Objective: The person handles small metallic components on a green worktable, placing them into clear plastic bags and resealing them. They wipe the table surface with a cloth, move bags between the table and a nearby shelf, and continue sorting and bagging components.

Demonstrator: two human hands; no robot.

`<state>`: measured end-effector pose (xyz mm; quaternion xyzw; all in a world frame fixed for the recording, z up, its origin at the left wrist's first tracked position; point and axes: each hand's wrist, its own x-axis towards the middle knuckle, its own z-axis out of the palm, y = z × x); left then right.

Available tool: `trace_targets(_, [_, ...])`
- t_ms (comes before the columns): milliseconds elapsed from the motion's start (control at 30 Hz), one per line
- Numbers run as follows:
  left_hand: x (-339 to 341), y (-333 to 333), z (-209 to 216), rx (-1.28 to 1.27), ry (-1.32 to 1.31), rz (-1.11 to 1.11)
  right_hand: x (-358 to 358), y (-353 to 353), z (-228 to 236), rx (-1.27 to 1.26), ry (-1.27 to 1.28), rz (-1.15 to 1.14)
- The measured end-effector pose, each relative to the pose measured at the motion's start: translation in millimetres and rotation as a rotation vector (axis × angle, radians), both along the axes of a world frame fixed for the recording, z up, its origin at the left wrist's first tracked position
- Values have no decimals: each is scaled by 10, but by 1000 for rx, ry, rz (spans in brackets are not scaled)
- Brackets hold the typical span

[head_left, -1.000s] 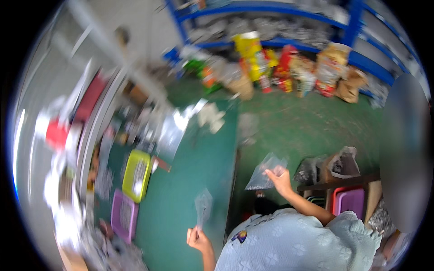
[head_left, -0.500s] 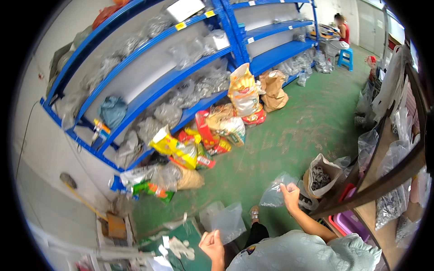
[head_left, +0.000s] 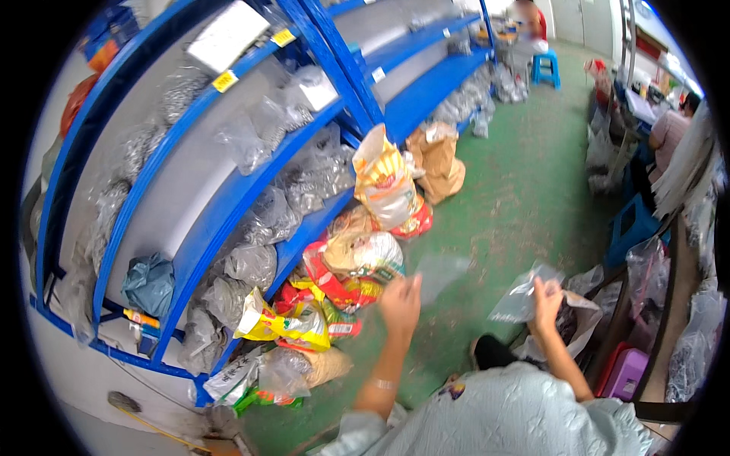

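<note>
My left hand [head_left: 401, 300] is closed on the edge of a clear plastic bag [head_left: 442, 275], which sticks out to the right over the green floor. What lies inside that bag, if anything, is too blurred to tell. On the other side, my right hand [head_left: 547, 300] pinches the top of another clear plastic bag [head_left: 522, 295], held out to its left. Below and behind my right hand stands an open paper sack [head_left: 582, 323], partly hidden by the hand and forearm.
Blue shelves [head_left: 228, 205] with bags of small parts run along the left. Colourful sacks [head_left: 304, 319] and a brown paper sack [head_left: 437, 163] line their foot. On the right are a wooden rack [head_left: 669, 304], a purple bin [head_left: 627, 372], a blue stool [head_left: 635, 228] and a seated person [head_left: 673, 137].
My left hand has risen and moved forward with its bag. My right hand has shifted right and slightly up with its own. The view has turned, and a seated person now shows at right.
</note>
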<state>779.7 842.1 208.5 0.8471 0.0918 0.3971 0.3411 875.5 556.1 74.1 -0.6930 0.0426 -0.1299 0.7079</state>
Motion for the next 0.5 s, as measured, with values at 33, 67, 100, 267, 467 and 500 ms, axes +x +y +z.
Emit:
trace_targets(33, [426,53,47,-160,13,-32,197,-21,40,-80,-22,-21])
trace_targets(67, [881,110,116,-48,-22,-49,405,-4,79,-14,-25,-61])
trace_targets(100, [1310,164,209,-29,-49,-82,588,78,276,59,11,-73])
trace_targets(267, [3456,149,413,-342,-19,-249,1989,-150,-150,-61,-15,-275])
trace_targets(467, [5652,192,683,-63,-94,-344,3621,-36,158,113,5,-392])
trace_targets(500, [6094,307,590,-109,-9,-318,3878,5,218,104,32,-339])
